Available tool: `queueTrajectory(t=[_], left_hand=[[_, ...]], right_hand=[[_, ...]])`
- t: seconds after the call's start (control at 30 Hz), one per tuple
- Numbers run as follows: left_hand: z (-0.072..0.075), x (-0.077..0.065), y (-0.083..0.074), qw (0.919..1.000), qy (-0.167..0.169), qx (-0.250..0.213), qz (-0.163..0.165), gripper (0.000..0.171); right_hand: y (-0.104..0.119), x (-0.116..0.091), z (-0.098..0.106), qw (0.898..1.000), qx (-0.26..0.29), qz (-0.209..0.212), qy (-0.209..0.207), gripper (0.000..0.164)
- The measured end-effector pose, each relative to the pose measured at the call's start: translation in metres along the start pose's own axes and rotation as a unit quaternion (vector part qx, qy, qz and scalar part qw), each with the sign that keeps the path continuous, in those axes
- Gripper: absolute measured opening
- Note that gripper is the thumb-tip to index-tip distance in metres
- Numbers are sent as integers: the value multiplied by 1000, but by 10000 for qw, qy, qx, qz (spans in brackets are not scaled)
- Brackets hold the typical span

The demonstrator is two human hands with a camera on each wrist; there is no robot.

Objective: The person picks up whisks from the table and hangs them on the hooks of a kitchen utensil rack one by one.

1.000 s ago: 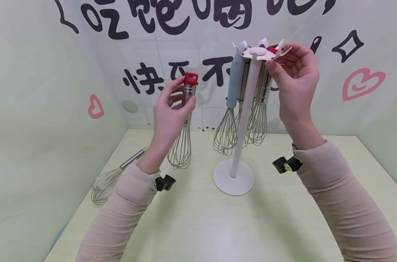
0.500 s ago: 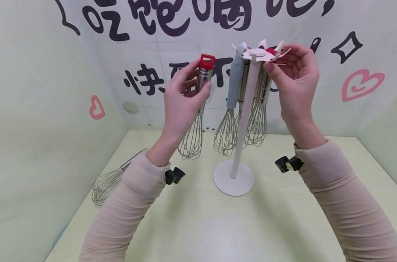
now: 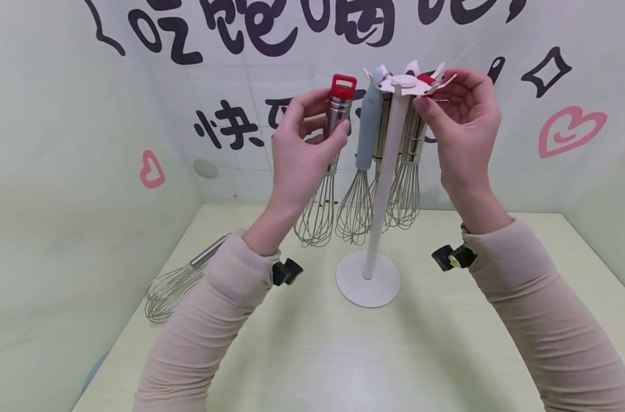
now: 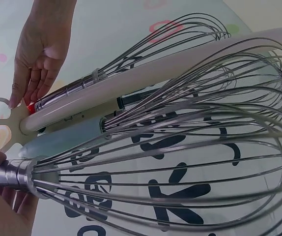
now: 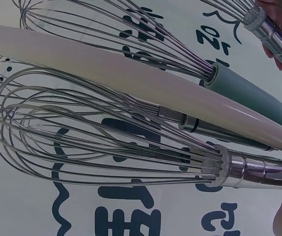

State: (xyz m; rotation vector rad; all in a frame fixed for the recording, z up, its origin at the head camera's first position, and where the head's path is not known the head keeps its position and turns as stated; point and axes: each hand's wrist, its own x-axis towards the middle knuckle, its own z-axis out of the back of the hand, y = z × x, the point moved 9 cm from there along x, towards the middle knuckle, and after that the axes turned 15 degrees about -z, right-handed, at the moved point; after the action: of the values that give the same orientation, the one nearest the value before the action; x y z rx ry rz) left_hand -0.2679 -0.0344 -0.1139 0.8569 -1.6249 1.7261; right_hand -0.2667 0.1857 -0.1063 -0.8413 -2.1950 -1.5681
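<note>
In the head view my left hand (image 3: 302, 149) grips the metal handle of a whisk (image 3: 338, 114) topped with a red hanging loop. This whisk hangs wires-down, in the air left of a white whisk stand (image 3: 386, 189). My right hand (image 3: 469, 123) pinches the stand's hooked top plate at its right edge, thumb in front and fingers behind. A whisk with a pale blue handle (image 3: 369, 131) hangs on the near left side. Behind the pole hang metal-handled whisks, one (image 3: 412, 137) with a red end by my right fingers. The left wrist view shows the held whisk's wires (image 4: 155, 189) close up.
Another metal whisk (image 3: 175, 286) lies on the table (image 3: 312, 360) at the left, partly behind my left sleeve. The stand's round base (image 3: 368, 289) rests on the table. A lettered backdrop (image 3: 292, 74) rises behind, with pale walls at both sides.
My left hand has moved right and up with the red-ended whisk, bringing it close beside the blue-handled one. The right hand stays at the stand's top.
</note>
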Motion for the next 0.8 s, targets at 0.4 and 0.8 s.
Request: queueTrajectory(t=[0.4,0.8], left_hand=[[-9,2,-3,9999,-24,-101,13,43],[-11,4,-5,9998,-95,-175,-32,46]], right_hand=[[-1,-1,1,10000,36,-74,-29,33],[-1,-2,1,9999,10,-28,-110,32]])
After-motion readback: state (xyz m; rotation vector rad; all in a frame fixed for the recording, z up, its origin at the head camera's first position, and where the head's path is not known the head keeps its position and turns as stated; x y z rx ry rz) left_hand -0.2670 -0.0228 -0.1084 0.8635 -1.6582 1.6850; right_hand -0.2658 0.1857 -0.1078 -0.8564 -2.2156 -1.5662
